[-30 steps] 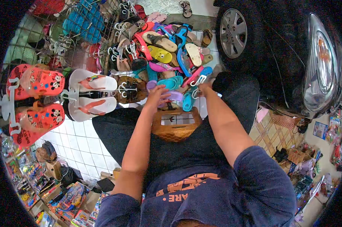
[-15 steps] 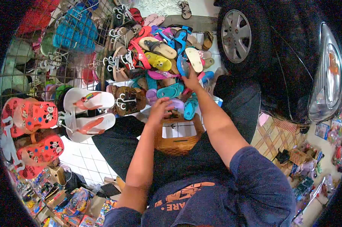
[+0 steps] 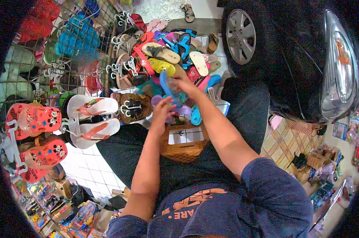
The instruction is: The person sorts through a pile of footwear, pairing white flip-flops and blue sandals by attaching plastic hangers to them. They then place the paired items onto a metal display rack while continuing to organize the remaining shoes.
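Observation:
My right hand [image 3: 184, 85] is closed on a blue sandal [image 3: 166, 84], held upright and blurred by motion over the front of a shoe pile. My left hand [image 3: 162, 112] is raised beside it, fingers slightly curled and apart, fingertips right at the sandal's lower end. Below my hands, between my legs, stands a brown woven basket [image 3: 183, 152] with a white piece inside. A teal clog [image 3: 195, 115] lies by its far right corner. Behind my right hand are a yellow sandal [image 3: 162, 67] and a cream-soled sandal [image 3: 199, 63].
A wire rack [image 3: 48, 85] with hanging footwear stands at left. White flip-flops [image 3: 94, 105] and red Mickey sandals [image 3: 38, 119] jut out from it on hangers. A dark car [image 3: 290, 59] is close on the right. Packaged goods [image 3: 82, 216] lie at the lower left.
My right hand has drawn the blue sandal out of the pile, toward me and to the left. My left hand has stayed near the basket and now meets the sandal's lower end.

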`<move>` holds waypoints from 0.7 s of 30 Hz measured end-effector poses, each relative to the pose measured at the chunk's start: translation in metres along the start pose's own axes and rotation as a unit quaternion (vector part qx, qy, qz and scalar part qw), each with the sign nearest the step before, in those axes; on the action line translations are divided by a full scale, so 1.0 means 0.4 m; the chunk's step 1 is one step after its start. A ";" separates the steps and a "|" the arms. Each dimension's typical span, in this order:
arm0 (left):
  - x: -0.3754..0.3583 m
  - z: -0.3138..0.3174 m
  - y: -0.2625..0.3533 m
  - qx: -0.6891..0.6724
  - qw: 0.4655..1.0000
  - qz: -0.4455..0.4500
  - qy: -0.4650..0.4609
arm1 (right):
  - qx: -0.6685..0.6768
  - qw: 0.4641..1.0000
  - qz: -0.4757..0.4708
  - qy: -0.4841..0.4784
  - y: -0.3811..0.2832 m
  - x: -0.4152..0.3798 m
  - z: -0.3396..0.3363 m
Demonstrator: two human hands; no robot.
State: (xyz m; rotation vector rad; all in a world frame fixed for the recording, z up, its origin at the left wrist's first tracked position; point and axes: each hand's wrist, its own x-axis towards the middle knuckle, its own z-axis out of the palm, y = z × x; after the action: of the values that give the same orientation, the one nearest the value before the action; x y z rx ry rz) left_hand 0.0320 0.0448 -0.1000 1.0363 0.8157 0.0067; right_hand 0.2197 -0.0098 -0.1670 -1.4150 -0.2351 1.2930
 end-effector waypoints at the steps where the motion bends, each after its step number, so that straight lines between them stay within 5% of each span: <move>1: -0.005 0.008 0.008 0.001 1.000 0.002 -0.003 | 0.000 1.000 -0.003 0.002 -0.012 -0.022 0.018; 4: -0.015 0.019 0.005 0.072 0.997 0.009 0.004 | 0.129 0.988 -0.017 -0.079 -0.005 -0.089 0.071; 6: -0.002 0.006 -0.030 0.059 0.996 0.032 0.065 | 0.114 0.986 -0.006 -0.125 -0.006 -0.107 0.101; 18: -0.008 -0.024 -0.047 0.099 0.993 -0.045 0.049 | -0.043 0.992 0.010 -0.120 0.075 -0.119 0.136; 21: 0.011 -0.045 -0.076 0.090 0.993 -0.075 0.021 | 0.017 0.969 0.129 -0.212 0.083 -0.136 0.127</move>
State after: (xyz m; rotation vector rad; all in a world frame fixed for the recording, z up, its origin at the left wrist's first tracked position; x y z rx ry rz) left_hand 0.0136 0.0439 -0.1302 1.1438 0.9443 -0.1760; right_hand 0.1431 -0.0323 -0.1505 -1.1538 -0.3203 1.8038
